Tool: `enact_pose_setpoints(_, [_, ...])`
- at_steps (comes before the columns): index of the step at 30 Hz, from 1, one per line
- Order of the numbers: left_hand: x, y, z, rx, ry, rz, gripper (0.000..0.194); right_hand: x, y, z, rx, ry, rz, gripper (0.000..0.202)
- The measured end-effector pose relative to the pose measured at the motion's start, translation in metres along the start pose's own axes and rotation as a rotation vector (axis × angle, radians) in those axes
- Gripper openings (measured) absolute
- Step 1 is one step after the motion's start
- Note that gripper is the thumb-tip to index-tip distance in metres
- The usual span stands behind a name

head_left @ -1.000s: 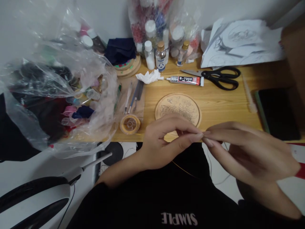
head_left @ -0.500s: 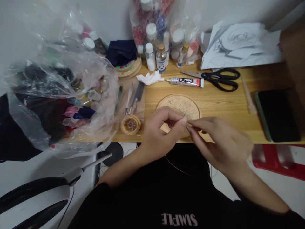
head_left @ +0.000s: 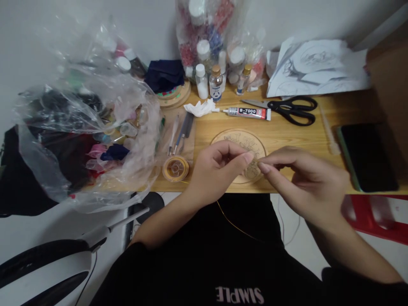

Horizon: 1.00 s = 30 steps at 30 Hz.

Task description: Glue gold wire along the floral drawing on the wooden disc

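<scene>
My left hand (head_left: 219, 170) is in a pinch over the left part of a round board (head_left: 237, 135) with a line drawing on it. What its fingertips hold is too small to make out. Just to the right, my right hand (head_left: 302, 178) also pinches, thumb against forefinger, and its tips are a little apart from the left ones. Whatever is between them cannot be made out. A thin yellow thread (head_left: 234, 225) hangs below my left hand across the black clothing. The spool of yellow thread (head_left: 175, 168) lies left of my left hand.
Behind the board are a glue tube (head_left: 248, 112), black-handled scissors (head_left: 295, 110), crumpled tissue (head_left: 200, 108) and small bottles (head_left: 216, 83). A phone (head_left: 368, 157) lies at the right. Plastic bags (head_left: 140, 148) fill the left side. Drawn papers (head_left: 318, 68) rest at the back right.
My right hand has moved right, and its fingertips have parted from those of my left hand. The view has shifted slightly.
</scene>
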State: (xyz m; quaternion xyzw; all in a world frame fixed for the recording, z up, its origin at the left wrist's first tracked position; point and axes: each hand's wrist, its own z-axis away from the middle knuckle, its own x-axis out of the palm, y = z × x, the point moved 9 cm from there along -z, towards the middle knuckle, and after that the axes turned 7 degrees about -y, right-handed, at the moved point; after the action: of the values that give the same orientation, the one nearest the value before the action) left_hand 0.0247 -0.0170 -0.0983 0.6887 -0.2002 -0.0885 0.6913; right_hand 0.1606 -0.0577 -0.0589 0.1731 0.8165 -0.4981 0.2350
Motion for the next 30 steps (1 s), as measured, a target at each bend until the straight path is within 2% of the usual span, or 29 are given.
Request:
enact_pose_setpoints(4, [0.003, -0.008, -0.003, -0.053, -0.046, 0.105, 0.022, 0.004, 0.017, -0.002, 0.135, -0.033, -0.203, 0.004])
enact_pose_setpoints(10, [0.007, -0.010, -0.006, -0.081, -0.104, 0.158, 0.032, 0.009, 0.025, -0.005, 0.203, -0.076, -0.418, 0.005])
enact_pose_setpoints(13, [0.005, -0.003, -0.006, 0.000, -0.120, 0.037, 0.028, 0.007, 0.025, -0.003, 0.186, -0.068, -0.375, 0.005])
enact_pose_setpoints(17, [0.002, 0.011, -0.005, 0.179, -0.125, -0.226, 0.020, 0.004, 0.024, 0.001, 0.155, -0.054, -0.220, 0.006])
enact_pose_setpoints(20, [0.002, 0.009, -0.006, 0.194, -0.183, -0.227, 0.021, 0.004, 0.014, 0.002, 0.079, -0.063, -0.137, 0.006])
enact_pose_setpoints(24, [0.004, 0.001, -0.004, 0.142, -0.323, -0.042, 0.026, 0.007, -0.016, 0.002, -0.145, -0.146, -0.056, 0.014])
enact_pose_setpoints(27, [0.006, 0.001, 0.003, 0.161, -0.435, 0.063, 0.017, 0.011, -0.036, 0.007, -0.279, -0.236, 0.001, 0.015])
enact_pose_setpoints(30, [0.010, 0.002, 0.012, 0.186, -0.566, 0.113, 0.011, 0.015, -0.048, 0.011, -0.354, -0.299, 0.032, 0.010])
